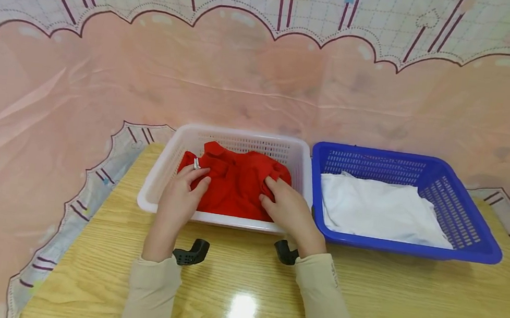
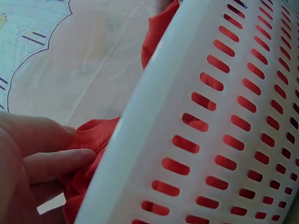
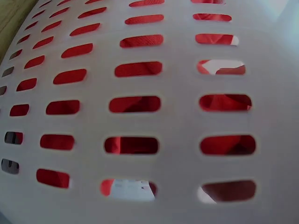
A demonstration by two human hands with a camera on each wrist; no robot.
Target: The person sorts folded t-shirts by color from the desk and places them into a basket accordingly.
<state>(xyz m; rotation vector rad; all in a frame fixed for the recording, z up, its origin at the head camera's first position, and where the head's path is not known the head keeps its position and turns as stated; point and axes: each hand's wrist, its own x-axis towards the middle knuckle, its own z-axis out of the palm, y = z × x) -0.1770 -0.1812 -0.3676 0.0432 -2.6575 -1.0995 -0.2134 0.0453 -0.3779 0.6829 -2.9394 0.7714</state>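
Observation:
A crumpled red garment (image 1: pixel 238 181) lies in the white basket (image 1: pixel 224 220), with a small white label (image 1: pixel 196 163) showing at its left. My left hand (image 1: pixel 177 192) reaches over the front rim and pinches the cloth on that side; the left wrist view has thumb and fingers (image 2: pixel 60 163) at a red fold (image 2: pixel 96 133). On the right side of the basket, my right hand (image 1: pixel 289 210) grips another part of the same garment between thumb and fingers. In the right wrist view the slotted basket wall (image 3: pixel 180 121) hides that hand, and red cloth shows through the slots.
A blue basket (image 1: pixel 405 247) with folded white cloth (image 1: pixel 374 207) inside stands right beside the white one. Both rest on a wooden table (image 1: pixel 241 278), and a patterned pink curtain (image 1: pixel 254 85) hangs behind. Black wrist mounts (image 1: pixel 197 252) extend from the sleeves.

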